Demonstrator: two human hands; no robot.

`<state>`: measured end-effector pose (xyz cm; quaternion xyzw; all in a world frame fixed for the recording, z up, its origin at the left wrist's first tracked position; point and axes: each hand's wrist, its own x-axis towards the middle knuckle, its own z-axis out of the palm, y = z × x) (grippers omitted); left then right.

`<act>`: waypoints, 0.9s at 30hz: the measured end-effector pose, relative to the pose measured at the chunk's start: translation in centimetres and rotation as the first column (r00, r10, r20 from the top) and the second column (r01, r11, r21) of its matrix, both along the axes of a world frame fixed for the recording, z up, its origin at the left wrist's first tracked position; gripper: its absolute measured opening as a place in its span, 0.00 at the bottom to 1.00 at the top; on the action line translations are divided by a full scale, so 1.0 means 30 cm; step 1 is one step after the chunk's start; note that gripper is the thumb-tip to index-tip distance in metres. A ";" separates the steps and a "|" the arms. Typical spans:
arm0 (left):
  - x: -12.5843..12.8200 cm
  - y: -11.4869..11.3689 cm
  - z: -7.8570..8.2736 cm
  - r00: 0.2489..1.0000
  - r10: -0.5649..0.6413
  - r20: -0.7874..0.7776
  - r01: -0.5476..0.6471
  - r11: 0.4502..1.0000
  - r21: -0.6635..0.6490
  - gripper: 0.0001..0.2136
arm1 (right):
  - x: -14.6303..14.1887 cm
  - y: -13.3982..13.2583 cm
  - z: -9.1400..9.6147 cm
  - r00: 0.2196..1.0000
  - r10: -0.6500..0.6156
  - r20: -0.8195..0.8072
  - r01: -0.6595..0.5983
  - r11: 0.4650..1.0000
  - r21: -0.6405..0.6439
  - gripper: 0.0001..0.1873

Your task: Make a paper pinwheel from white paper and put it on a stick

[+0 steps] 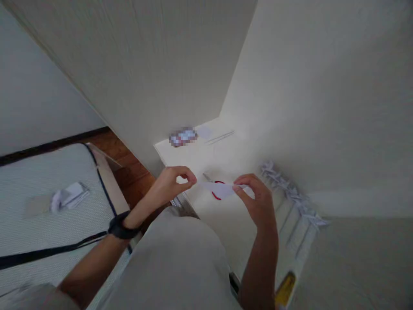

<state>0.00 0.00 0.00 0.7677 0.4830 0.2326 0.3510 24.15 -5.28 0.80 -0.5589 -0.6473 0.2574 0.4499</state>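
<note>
Both my hands hold a small white piece of paper (217, 187) over a white desk (232, 159). My left hand (172, 183), with a dark band on its wrist, pinches the paper's left end. My right hand (256, 196) pinches the right end with fingers curled. A red loop-shaped mark or object (217, 193) shows just under the paper; I cannot tell what it is. The view is blurred.
A row of small white folded paper shapes (290, 191) lies along the desk's right side by the wall. Thin sticks (221, 137) and a blurred-out item (183, 137) lie at the desk's far end. A yellow object (285, 289) lies near me. A mattress (48, 202) lies left.
</note>
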 end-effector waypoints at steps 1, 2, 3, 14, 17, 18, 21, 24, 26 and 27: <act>-0.027 0.022 -0.012 0.997 0.047 -0.067 -0.046 0.999 0.012 0.06 | 0.011 -0.003 -0.002 0.999 -0.046 -0.008 0.045 0.999 -0.004 0.03; -0.052 0.043 -0.023 0.986 0.107 -0.129 -0.101 0.994 0.050 0.06 | 0.020 -0.006 -0.004 0.997 -0.080 -0.011 0.080 0.997 -0.008 0.03; -0.074 0.060 -0.031 0.970 0.164 -0.181 -0.151 0.985 0.082 0.06 | 0.026 -0.008 -0.005 0.995 -0.104 -0.010 0.103 0.995 -0.011 0.03; 0.088 -0.023 0.066 0.989 -0.066 0.130 0.050 0.991 0.126 0.06 | -0.114 0.028 0.004 0.999 0.050 0.013 -0.050 0.998 -0.046 0.04; 0.117 -0.037 0.068 0.982 -0.070 0.173 0.051 0.992 0.112 0.04 | -0.133 0.023 0.010 0.998 0.059 -0.005 -0.060 0.997 -0.042 0.04; 0.119 -0.038 0.067 0.982 -0.064 0.180 0.045 0.993 0.106 0.04 | -0.136 0.021 0.012 0.998 0.058 -0.007 -0.058 0.998 -0.038 0.04; 0.111 -0.037 0.064 0.980 -0.054 0.189 0.039 0.996 0.081 0.04 | -0.133 0.016 0.013 0.998 0.052 -0.020 -0.053 0.998 -0.032 0.04; 0.081 -0.030 0.049 0.982 -0.046 0.182 0.039 0.998 0.045 0.04 | -0.109 0.014 0.009 0.999 0.024 -0.039 -0.025 0.999 -0.030 0.04; 0.037 -0.017 0.026 0.988 -0.030 0.154 0.024 0.999 0.039 0.04 | -0.080 0.011 0.006 0.999 -0.013 -0.047 0.011 1.000 -0.029 0.04; 0.008 -0.007 0.012 0.992 -0.011 0.128 0.004 0.999 0.049 0.05 | -0.063 0.010 0.005 0.998 -0.032 -0.051 0.030 0.999 -0.029 0.04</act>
